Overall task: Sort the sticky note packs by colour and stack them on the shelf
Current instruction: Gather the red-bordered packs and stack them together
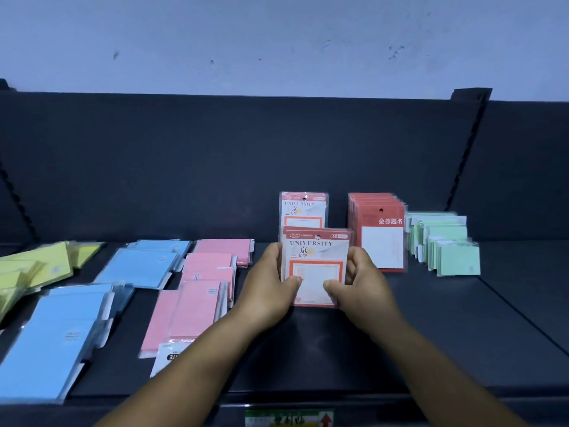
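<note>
Left of the grip lie the pink packs [212, 272]. The left hand [264, 288] and right hand [357, 285] pinch a bundle of UNIVERSITY packs [315, 260] between them, upright on the shelf [338, 349]. It is best to square the edges, then slide it back to the upright pack [303, 209] behind the grip, beside the red packs [380, 232].

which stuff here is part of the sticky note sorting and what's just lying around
Part of the job:
UNIVERSITY packs in left hand and right hand
second UNIVERSITY pack
red packs
green packs
pink packs
blue packs
yellow packs
shelf

Lying about:
shelf-edge label
</note>
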`<state>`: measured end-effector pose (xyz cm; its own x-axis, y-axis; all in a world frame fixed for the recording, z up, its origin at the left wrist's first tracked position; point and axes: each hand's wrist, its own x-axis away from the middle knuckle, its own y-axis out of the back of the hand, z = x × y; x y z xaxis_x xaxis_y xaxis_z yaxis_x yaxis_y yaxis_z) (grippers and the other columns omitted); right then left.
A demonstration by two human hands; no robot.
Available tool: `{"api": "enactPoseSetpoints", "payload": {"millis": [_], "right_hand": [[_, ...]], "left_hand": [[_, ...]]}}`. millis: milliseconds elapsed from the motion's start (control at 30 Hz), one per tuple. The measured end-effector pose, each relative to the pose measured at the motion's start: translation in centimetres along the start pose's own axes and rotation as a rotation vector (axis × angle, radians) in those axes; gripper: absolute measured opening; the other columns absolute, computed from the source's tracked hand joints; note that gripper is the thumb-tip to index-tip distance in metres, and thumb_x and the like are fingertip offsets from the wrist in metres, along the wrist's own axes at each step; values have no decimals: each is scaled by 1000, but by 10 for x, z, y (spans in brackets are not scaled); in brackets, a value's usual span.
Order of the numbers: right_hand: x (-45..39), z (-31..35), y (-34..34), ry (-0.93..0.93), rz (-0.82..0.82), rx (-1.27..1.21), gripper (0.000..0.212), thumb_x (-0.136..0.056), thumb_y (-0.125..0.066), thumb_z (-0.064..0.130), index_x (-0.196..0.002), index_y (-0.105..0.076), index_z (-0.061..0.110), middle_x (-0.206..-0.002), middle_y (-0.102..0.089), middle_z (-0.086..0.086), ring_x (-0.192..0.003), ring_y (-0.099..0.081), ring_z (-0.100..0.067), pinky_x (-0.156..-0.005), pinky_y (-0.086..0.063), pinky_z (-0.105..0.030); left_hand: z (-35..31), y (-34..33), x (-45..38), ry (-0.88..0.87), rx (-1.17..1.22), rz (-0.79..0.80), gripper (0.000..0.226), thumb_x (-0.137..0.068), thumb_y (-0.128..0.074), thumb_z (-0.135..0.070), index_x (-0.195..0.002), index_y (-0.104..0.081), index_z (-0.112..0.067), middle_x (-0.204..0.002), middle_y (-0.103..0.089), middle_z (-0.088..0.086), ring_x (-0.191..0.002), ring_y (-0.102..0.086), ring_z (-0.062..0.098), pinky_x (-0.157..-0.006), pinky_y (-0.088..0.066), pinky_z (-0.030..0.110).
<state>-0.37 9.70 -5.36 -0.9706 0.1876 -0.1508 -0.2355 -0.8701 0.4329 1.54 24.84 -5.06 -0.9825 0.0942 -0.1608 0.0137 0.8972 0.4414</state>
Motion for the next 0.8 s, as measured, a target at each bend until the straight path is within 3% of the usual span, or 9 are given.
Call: {"api": "enactPoseSetpoints", "payload": {"millis": [167,267,433,600,800], "right_hand": [[5,0,-2,9,19,236,41,-84,-56,3,-123,-48,13,-121,-63,-2,-107,-60,-20,-79,-40,-20],[0,3,-6,16,38,301,42,-87,-52,4,-128,-43,9,-129,-59,-6,-116,-55,-23,-83,-38,-21],[-15,5,-10,-39,49,415,34,-91,-55,14,-124,-44,9,-125,-60,-7,-113,-57,-25,-85,-43,-27],[-40,4,-13,-37,36,492,35,-89,-60,18,-121,-49,8,-122,-62,-7,-111,-58,-26,-88,-47,-32],[-67,0,-23,-92,-33,422,33,-89,-65,19,-116,-48,8,-117,-61,-8,-107,-59,-26,-77,-40,-27]], "left_hand": [[8,-7,6,-13,-231,46,44,-90,-54,-10,-132,-43,-20,-133,-58,-4,-121,-54,14,-90,-37,17],[7,-10,1,19,-280,33,41,-92,-52,-11,-131,-40,-14,-134,-56,2,-123,-53,19,-91,-37,21],[9,-9,-15,53,-359,21,34,-93,-52,-14,-127,-45,-12,-132,-57,3,-119,-54,21,-86,-37,21],[15,-12,-40,76,-422,-33,32,-90,-58,-19,-120,-53,-10,-128,-57,9,-114,-56,25,-94,-45,31],[16,-17,-66,112,-367,-106,31,-89,-61,-13,-117,-49,-8,-122,-60,8,-110,-59,24,-86,-45,30]]}}
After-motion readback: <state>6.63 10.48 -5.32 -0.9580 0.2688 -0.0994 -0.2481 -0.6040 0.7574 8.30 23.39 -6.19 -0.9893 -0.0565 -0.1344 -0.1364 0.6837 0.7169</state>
